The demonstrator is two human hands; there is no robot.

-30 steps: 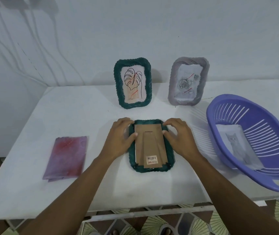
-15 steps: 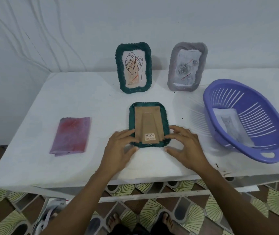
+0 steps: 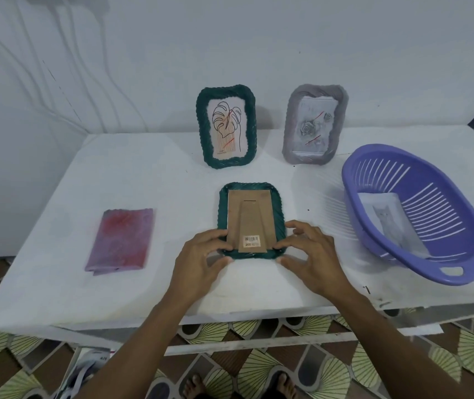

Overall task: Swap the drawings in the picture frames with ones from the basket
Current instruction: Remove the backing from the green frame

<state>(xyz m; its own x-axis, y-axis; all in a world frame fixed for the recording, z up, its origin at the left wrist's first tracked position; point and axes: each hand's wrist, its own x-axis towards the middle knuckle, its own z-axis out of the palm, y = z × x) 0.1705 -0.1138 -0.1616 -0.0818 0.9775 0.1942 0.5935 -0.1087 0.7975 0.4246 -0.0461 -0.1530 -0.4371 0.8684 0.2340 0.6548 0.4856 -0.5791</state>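
The green frame (image 3: 223, 214) lies face-down on the worktop (image 3: 143, 174), at 12 o'clock from you. Your left hand (image 3: 198, 260) and right hand (image 3: 313, 260) pinch its near corners, fingers curled. Hold it flat and ease the backing board (image 3: 251, 214) out evenly; the basket (image 3: 446, 226) sits at 3 o'clock.

Face-down green frame (image 3: 251, 217) held between left hand (image 3: 201, 263) and right hand (image 3: 310, 260); leaf frame (image 3: 225, 126) and rose frame (image 3: 315, 123) stand beyond them; basket (image 3: 437, 214) with cat drawing (image 3: 388, 226) lies right.
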